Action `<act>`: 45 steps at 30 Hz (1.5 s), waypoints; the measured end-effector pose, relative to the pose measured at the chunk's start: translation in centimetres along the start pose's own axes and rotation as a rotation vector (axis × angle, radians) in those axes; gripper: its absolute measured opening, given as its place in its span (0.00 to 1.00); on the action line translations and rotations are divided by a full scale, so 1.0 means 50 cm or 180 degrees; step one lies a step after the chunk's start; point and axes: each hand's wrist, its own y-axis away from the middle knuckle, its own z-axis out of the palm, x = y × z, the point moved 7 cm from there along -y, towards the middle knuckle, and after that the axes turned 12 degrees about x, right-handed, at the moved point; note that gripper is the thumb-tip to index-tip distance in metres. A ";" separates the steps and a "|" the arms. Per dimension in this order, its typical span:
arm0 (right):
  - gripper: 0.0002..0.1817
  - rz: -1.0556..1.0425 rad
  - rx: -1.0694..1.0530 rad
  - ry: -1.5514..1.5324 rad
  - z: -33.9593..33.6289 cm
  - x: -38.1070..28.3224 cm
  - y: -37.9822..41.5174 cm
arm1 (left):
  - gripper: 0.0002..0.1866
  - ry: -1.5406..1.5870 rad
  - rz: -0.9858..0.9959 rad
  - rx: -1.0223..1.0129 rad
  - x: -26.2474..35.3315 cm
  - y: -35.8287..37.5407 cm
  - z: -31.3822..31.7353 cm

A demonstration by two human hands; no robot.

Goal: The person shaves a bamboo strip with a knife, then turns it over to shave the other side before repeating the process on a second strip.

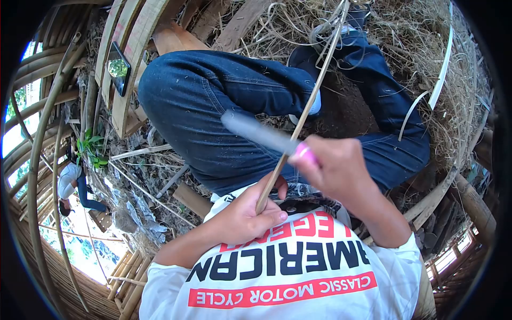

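My left hand (258, 210) is wrapped round the lower end of a long thin bamboo strip (311, 101), close to my shirt. The strip slants up and to the right across my lap. My right hand (333, 165) grips a knife by its pink handle (305, 154). The knife's blade (256, 132), blurred by motion, points up and to the left and crosses the strip just above my left hand. Part of the handle is hidden in my fist.
Wooden planks (128, 58) with a phone (118, 69) on them are at the upper left. Shavings (421, 37) cover the ground at the upper right. A small green plant (92, 148) and another person (77, 184) are at the left. Bamboo poles (40, 138) curve along the left edge.
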 end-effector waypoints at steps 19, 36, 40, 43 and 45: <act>0.20 0.0550 0.0058 0.0193 -0.017 0.064 -0.021 | 0.17 -0.0217 0.0536 0.0095 0.018 -0.003 0.005; 0.22 0.0975 -0.0164 0.0117 -0.020 0.094 -0.039 | 0.18 -0.0378 0.0484 0.0137 0.013 -0.004 -0.002; 0.21 -0.0187 -0.0601 -0.0024 0.019 -0.010 0.013 | 0.19 -0.0332 0.0425 0.0170 0.028 -0.003 0.005; 0.22 0.1040 -0.0035 -0.0099 -0.010 0.086 -0.025 | 0.19 -0.0409 0.0377 0.0299 0.021 -0.003 -0.003; 0.22 0.1031 -0.0205 -0.0087 -0.006 0.083 -0.017 | 0.19 -0.0489 0.0336 0.0256 0.021 0.001 -0.003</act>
